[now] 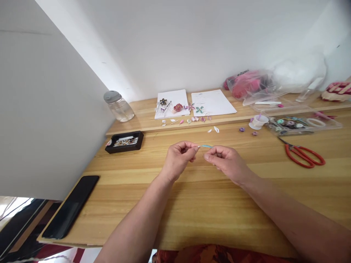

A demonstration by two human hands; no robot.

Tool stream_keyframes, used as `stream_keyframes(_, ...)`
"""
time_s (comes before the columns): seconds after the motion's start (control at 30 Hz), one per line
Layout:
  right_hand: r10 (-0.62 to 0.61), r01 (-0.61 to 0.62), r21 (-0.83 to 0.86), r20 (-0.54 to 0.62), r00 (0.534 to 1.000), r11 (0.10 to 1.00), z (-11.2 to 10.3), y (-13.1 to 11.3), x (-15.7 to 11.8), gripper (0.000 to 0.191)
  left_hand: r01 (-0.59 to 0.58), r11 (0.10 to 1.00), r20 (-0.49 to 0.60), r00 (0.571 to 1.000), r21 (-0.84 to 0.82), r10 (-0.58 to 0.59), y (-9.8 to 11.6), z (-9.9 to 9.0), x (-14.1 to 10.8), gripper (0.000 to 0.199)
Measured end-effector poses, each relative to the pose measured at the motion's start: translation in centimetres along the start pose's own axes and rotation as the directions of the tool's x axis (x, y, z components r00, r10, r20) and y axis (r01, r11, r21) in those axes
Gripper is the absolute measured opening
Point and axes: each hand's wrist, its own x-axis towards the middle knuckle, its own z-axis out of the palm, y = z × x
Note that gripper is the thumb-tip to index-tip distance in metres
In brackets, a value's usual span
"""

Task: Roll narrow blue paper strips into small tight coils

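Note:
A small, slender blue petal-shaped piece (pixel 206 146) stretches across the gap between my hands, above the wooden tabletop. The fingertips of my left hand (pixel 179 157) are pinched at its left end, where a tiny pale tip shows. At the other end, my right hand (pixel 226 160) is closed, thumb and index finger together on the piece. A fine thread or wire seems to hang near the right fingers, too thin to make out well. Beyond the hands lie two white petal pieces (pixel 216 129) and a row of small pink and white petals (pixel 195 119).
Red-handled scissors (pixel 304 155) lie at right, below a clear box (pixel 304 126) of spools. A white spool (pixel 258 121) stands beside it. Left are a black bead tray (pixel 124 141), a phone (pixel 71 206) and a water bottle (pixel 119 106). Finished flowers (pixel 178 107) rest on paper (pixel 214 102).

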Motion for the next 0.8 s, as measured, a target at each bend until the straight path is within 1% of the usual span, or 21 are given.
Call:
stream_keyframes(0.1, -0.111, 0.107, -0.13, -0.02, 0.994, 0.986, 0.6, -0.2, -0.7, 0.021, -0.005, 0.998, -0.09, 0.996, 0.069, 0.011, -0.5, 0.0, 0.2, 0.026)
stream_keyframes(0.13, -0.155, 0.148, -0.179, -0.026, 0.988, 0.973, 0.8, -0.3, -0.9, 0.019, -0.02, 0.993, -0.108, 0.994, 0.116, 0.032, -0.8, 0.0, 0.3, 0.025)
stream_keyframes(0.2, -0.239, 0.224, -0.256, -0.03, 0.971, 0.94, 1.0, -0.6, -1.4, 0.016, -0.089, 0.965, -0.121, 0.985, 0.246, 0.122, -1.2, -0.1, 0.3, 0.02)
stream_keyframes(0.23, -0.27, 0.251, -0.28, -0.03, 0.962, 0.927, 1.0, -0.8, -1.5, 0.014, -0.141, 0.937, -0.108, 0.977, 0.321, 0.184, -1.3, -0.1, 0.3, 0.016)
stream_keyframes(0.27, -0.29, 0.268, -0.293, -0.032, 0.956, 0.918, 0.9, -1.0, -1.6, 0.013, -0.196, 0.899, -0.074, 0.967, 0.391, 0.243, -1.4, -0.1, 0.2, 0.013)
stream_keyframes(0.33, -0.301, 0.275, -0.296, -0.048, 0.952, 0.915, 0.5, -1.3, -1.6, 0.012, -0.297, 0.825, 0.046, 0.948, 0.482, 0.314, -1.4, -0.1, 0.0, 0.008)
stream_keyframes(0.37, -0.297, 0.268, -0.289, -0.061, 0.953, 0.919, 0.2, -1.5, -1.5, 0.013, -0.334, 0.801, 0.118, 0.94, 0.497, 0.319, -1.3, -0.1, -0.2, 0.009)
stream_keyframes(0.4, -0.29, 0.259, -0.282, -0.074, 0.954, 0.924, -0.2, -1.6, -1.2, 0.014, -0.36, 0.793, 0.185, 0.933, 0.491, 0.309, -1.2, 0.0, -0.4, 0.01)
stream_keyframes(0.47, -0.275, 0.239, -0.269, -0.105, 0.956, 0.933, -0.9, -1.5, -0.6, 0.017, -0.374, 0.817, 0.282, 0.921, 0.439, 0.27, -0.9, 0.0, -0.7, 0.01)
stream_keyframes(0.5, -0.267, 0.229, -0.261, -0.119, 0.956, 0.938, -1.3, -1.4, -0.3, 0.019, -0.36, 0.843, 0.308, 0.919, 0.4, 0.246, -0.7, 0.0, -0.8, 0.009)
stream_keyframes(0.57, -0.237, 0.205, -0.222, -0.13, 0.963, 0.953, -1.7, -1.0, 0.4, 0.022, -0.297, 0.907, 0.33, 0.924, 0.298, 0.194, -0.4, 0.0, -0.9, 0.013)
stream_keyframes(0.63, -0.172, 0.155, -0.147, -0.113, 0.979, 0.977, -1.8, -0.4, 0.8, 0.024, -0.209, 0.96, 0.32, 0.937, 0.186, 0.141, -0.1, 0.0, -0.9, 0.018)
stream_keyframes(0.7, -0.105, 0.099, -0.068, -0.085, 0.991, 0.993, -1.6, 0.1, 1.1, 0.027, -0.133, 0.987, 0.283, 0.954, 0.085, 0.104, 0.0, 0.1, -0.7, 0.021)
stream_keyframes(0.8, -0.071, 0.07, -0.013, -0.05, 0.996, 0.997, -0.9, 0.6, 0.9, 0.028, -0.087, 0.996, 0.167, 0.982, -0.009, 0.087, -0.1, 0.2, -0.3, 0.024)
